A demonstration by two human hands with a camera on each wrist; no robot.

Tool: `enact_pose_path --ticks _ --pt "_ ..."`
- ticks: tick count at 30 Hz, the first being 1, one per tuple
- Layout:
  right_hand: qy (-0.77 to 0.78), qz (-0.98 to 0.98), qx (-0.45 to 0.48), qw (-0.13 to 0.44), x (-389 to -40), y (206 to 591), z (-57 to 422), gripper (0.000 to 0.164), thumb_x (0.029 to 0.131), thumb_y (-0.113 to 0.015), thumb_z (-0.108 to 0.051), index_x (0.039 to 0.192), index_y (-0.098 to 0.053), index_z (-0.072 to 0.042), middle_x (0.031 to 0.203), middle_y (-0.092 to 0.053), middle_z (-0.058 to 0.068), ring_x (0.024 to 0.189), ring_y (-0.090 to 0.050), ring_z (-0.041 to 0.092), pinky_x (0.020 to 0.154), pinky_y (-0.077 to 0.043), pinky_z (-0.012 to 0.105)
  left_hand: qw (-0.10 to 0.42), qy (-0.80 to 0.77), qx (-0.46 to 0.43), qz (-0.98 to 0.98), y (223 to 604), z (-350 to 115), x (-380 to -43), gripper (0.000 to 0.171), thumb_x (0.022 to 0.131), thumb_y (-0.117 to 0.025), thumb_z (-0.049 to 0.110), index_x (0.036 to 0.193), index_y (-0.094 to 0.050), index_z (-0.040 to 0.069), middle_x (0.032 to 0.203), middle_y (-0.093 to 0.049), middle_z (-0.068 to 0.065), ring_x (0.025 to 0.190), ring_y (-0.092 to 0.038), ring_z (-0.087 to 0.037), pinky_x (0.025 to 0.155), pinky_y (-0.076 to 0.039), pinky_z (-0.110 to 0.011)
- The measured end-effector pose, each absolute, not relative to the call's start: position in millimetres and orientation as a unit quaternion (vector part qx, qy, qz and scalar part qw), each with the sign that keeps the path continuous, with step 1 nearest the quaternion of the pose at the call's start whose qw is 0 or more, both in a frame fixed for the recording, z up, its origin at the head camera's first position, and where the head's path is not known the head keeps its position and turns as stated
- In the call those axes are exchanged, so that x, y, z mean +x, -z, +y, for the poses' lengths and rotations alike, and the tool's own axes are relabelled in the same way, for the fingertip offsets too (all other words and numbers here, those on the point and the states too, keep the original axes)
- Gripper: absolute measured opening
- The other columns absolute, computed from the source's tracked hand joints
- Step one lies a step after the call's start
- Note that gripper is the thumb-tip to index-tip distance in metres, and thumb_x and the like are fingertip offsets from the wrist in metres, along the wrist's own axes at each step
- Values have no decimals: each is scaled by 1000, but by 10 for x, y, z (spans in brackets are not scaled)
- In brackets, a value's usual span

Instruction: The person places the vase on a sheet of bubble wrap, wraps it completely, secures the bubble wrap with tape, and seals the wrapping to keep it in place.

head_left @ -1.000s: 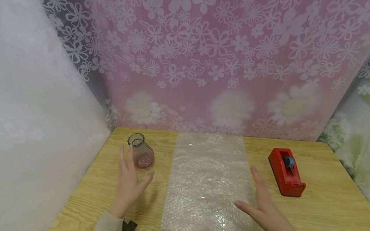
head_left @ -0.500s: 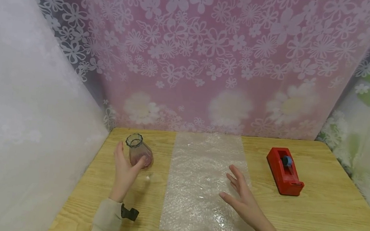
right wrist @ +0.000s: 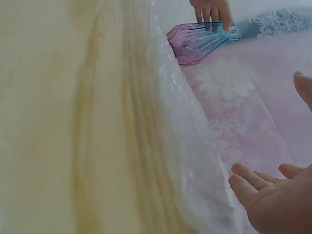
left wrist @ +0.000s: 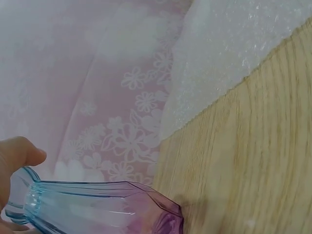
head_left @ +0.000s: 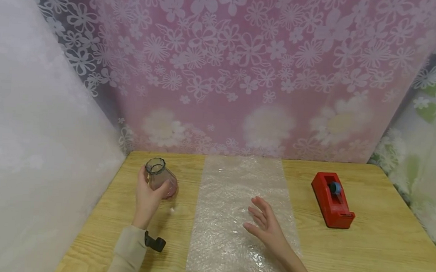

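Note:
At the left of the table stands a glass vase point(head_left: 157, 181) with a scalloped rim, its colour running from blue at the neck to purple at the base. My left hand point(head_left: 147, 202) grips it from the near left side, thumb in front and fingers round the far side. The left wrist view has the vase point(left wrist: 102, 204) lying across the lower left, the hand point(left wrist: 12, 165) at its neck. Over a sheet of bubble wrap point(head_left: 234, 178) in the middle of the table, my right hand point(head_left: 268, 230) hovers with fingers loosely bent and holds nothing.
A red tape dispenser point(head_left: 334, 201) with a small blue roll stands on the right of the wooden table point(head_left: 380, 245). Floral curtains point(head_left: 252, 71) hang behind the table and along both sides. The bubble wrap reaches the table's back edge.
My left hand has come up to the vase and closed round it. My right hand has moved left, from the wrap's right edge to over the sheet. The view shifts slightly.

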State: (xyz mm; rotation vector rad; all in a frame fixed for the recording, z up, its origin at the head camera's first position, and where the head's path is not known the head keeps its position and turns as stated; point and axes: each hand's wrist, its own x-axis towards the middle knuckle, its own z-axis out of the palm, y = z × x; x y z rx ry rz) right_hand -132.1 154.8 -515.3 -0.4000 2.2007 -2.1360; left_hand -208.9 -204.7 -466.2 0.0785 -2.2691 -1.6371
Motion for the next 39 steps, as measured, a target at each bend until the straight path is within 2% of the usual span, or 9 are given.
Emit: enact_pose_path --ticks 6,12,17,20,25,28,33,35,39 --pt "729 672 -113 64 -1360 5237 1520 89 90 -71 -7 156 -12 -5 160 -17 20 144 -26 42 109 -35 45 170 599 34 -782 4704 -2077 -2204 92 87 -77 22 157 -18 8 158 -27 -18 145 -26 -35 113 -28 -52" --pt "720 676 -148 43 -1396 5347 1523 84 90 -70 -5 155 -16 -1 159 -20 23 142 -28 44 109 -36 30 171 655 49 -734 4707 -2082 -2297 85 86 -79 21 153 -29 7 155 -33 -16 145 -27 -28 115 -26 -45" --pt "713 683 -158 29 -1407 5412 1523 78 93 -66 -5 154 -18 1 157 -23 26 141 -30 45 108 -34 21 186 678 66 -708 4691 -2083 -2341 71 84 -80 15 144 -43 5 142 -50 -15 134 -44 -26 111 -35 -39" --pt "710 687 -152 32 -1416 5426 1523 75 95 -64 -7 153 -17 2 157 -24 26 141 -30 45 107 -34 19 196 679 79 -703 4662 -2077 -2346 65 82 -82 12 138 -49 3 134 -57 -12 127 -52 -27 108 -39 -36" --pt "720 679 -138 38 -1428 5415 1523 74 95 -64 -7 153 -19 2 156 -25 26 141 -31 44 106 -36 20 203 664 84 -715 4615 -2055 -2347 62 79 -84 10 133 -54 2 128 -61 -11 123 -56 -30 103 -44 -37" --pt "725 675 -131 41 -1431 5415 1524 75 95 -64 -7 153 -19 2 156 -26 25 141 -31 43 105 -37 20 204 664 79 -715 4589 -2022 -2338 60 76 -86 8 129 -57 2 124 -63 -10 120 -57 -30 96 -49 -30" --pt "718 682 -135 36 -1434 5417 1530 75 95 -64 -8 153 -18 3 156 -26 26 141 -31 44 106 -35 19 218 659 61 -717 4528 -1931 -2305 55 73 -89 11 121 -62 4 117 -68 -11 108 -63 -22 82 -52 -19" --pt "717 683 -136 36 -1434 5415 1531 74 95 -64 -8 153 -18 3 156 -26 26 141 -31 44 106 -34 19 224 656 50 -719 4498 -1897 -2286 56 72 -90 14 120 -63 5 115 -69 -11 103 -64 -17 80 -52 -20" --pt "722 678 -130 43 -1430 5413 1532 75 95 -64 -8 153 -17 2 156 -25 25 141 -30 44 106 -35 20 227 652 30 -723 4425 -1828 -2233 57 71 -91 18 121 -64 5 112 -70 -14 96 -66 -16 76 -53 -21"
